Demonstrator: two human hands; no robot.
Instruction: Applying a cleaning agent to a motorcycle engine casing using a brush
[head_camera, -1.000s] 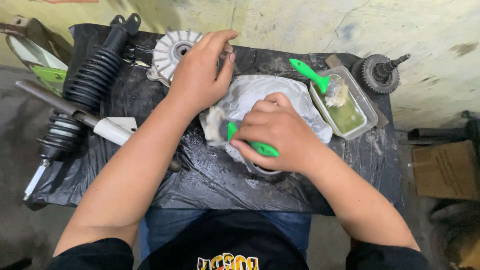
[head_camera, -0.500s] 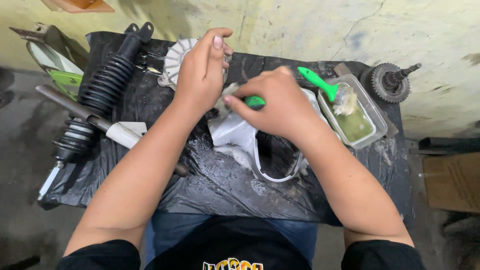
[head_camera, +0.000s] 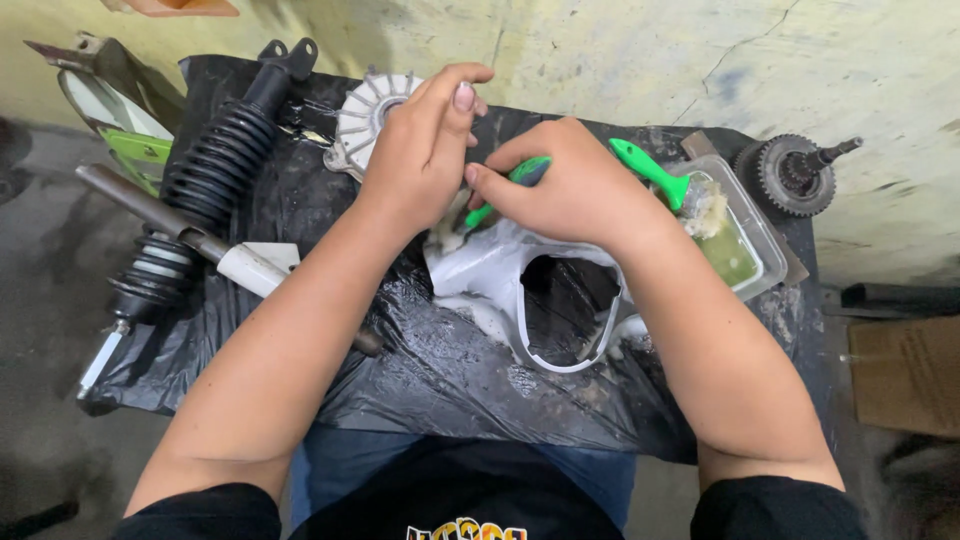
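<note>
Black short sleeves, blue jeans

green brush (head_camera: 510, 185) mostly hidden in right hand (head_camera: 575, 190), white cover's (head_camera: 500, 280) top under both hands

Green brush (head_camera: 505, 195), white cover (head_camera: 490, 275), blk sheet (head_camera: 420, 360).

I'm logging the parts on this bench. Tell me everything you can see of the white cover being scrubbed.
The white cover is a glossy, plastic-looking shell with a large curved opening through which the black sheet shows. It lies on that sheet at the table's middle, wet with pale suds along its edges. The left hand steadies its top; the right hand works a green-handled brush against it.
</note>
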